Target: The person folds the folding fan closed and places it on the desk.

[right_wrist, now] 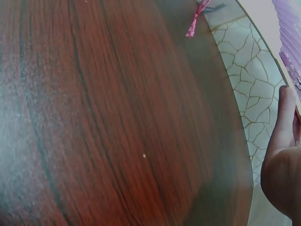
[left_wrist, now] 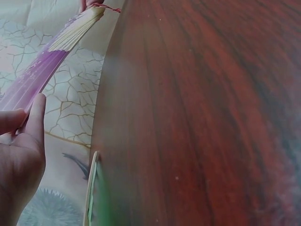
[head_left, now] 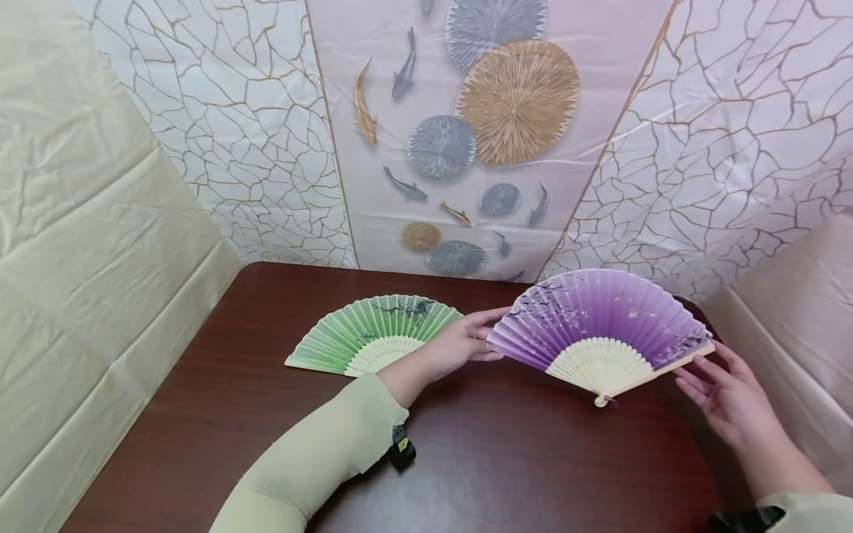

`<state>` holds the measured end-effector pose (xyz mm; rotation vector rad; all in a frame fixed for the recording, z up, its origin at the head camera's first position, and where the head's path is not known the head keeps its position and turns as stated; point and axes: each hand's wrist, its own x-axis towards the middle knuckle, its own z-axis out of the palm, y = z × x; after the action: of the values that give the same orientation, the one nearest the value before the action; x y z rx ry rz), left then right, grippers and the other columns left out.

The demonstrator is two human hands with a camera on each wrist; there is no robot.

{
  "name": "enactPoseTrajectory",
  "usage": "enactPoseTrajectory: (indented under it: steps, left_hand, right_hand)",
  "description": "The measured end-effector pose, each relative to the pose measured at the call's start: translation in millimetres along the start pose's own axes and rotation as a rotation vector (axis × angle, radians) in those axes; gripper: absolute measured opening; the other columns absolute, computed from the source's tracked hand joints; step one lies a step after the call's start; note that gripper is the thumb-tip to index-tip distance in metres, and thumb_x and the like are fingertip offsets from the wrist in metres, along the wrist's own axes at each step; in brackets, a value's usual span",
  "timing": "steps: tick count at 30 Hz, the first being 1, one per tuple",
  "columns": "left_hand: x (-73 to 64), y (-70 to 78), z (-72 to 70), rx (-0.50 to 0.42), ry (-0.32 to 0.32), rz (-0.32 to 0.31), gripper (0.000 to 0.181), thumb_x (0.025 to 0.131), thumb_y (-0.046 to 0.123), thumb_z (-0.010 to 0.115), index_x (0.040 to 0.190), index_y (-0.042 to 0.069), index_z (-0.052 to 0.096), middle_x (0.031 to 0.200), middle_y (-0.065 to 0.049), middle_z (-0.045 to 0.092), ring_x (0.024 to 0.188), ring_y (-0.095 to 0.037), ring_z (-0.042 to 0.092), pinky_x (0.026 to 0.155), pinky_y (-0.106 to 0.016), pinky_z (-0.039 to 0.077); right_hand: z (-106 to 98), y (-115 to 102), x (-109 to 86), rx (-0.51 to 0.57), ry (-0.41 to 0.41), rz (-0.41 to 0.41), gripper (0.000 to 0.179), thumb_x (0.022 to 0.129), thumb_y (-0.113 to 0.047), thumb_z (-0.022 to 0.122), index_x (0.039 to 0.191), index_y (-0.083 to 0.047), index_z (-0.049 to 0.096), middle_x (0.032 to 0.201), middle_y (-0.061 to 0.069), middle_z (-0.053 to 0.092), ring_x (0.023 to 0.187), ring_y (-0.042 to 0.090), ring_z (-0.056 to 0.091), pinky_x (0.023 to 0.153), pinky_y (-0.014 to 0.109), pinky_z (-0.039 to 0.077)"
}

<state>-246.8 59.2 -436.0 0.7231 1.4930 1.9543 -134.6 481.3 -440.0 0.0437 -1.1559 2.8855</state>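
A purple folding fan point(head_left: 593, 318) is spread wide, held up above the table with its pale ribs converging at the bottom. My left hand point(head_left: 456, 346) pinches the fan's left edge; thumb and finger meet on it in the left wrist view. At the other side, my right hand point(head_left: 736, 400) grips the pale outer rib, fingers along its lower part. A pink tassel point(right_wrist: 195, 21) hangs from the fan's pivot in the right wrist view. The green folding fan point(head_left: 393, 314), also spread, stands on the table behind my left forearm, which hides part of its ribs.
The dark wooden table point(head_left: 506, 459) runs back to a patterned cloth backdrop point(head_left: 440, 222) with fish and round leaf shapes. Beige cloth walls point(head_left: 87, 296) close in both sides. A black wrist device point(head_left: 401, 448) sits at my left cuff.
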Motion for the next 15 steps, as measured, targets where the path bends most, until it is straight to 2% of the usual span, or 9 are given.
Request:
enactPoseTrajectory:
  steps: [5, 15]
  left_hand:
    - [-2.7, 0.3, -2.2, -0.011, 0.026, 0.001, 0.072, 0.091, -0.023, 0.035, 0.152, 0.015, 0.040, 0.132, -0.026, 0.058, 0.116, -0.033, 0.062, 0.102, -0.053, 0.045]
    - [-7.0, -0.6, -3.5, -0.073, 0.093, 0.041, 0.058, 0.098, -0.014, 0.041, 0.150, 0.011, 0.043, 0.140, -0.023, 0.054, 0.120, -0.029, 0.060, 0.101, -0.048, 0.047]
  right_hand:
    - [6.4, 3.1, 0.0, -0.015, 0.051, -0.025, 0.037, 0.102, 0.010, 0.034, 0.123, -0.016, 0.051, 0.105, 0.015, 0.072, 0.086, 0.038, 0.072, 0.069, 0.040, 0.061]
    - [17.7, 10.2, 2.3, -0.021, 0.106, -0.064, 0.039, 0.101, 0.011, 0.036, 0.124, -0.019, 0.045, 0.102, 0.014, 0.072, 0.080, 0.038, 0.073, 0.064, 0.038, 0.061]
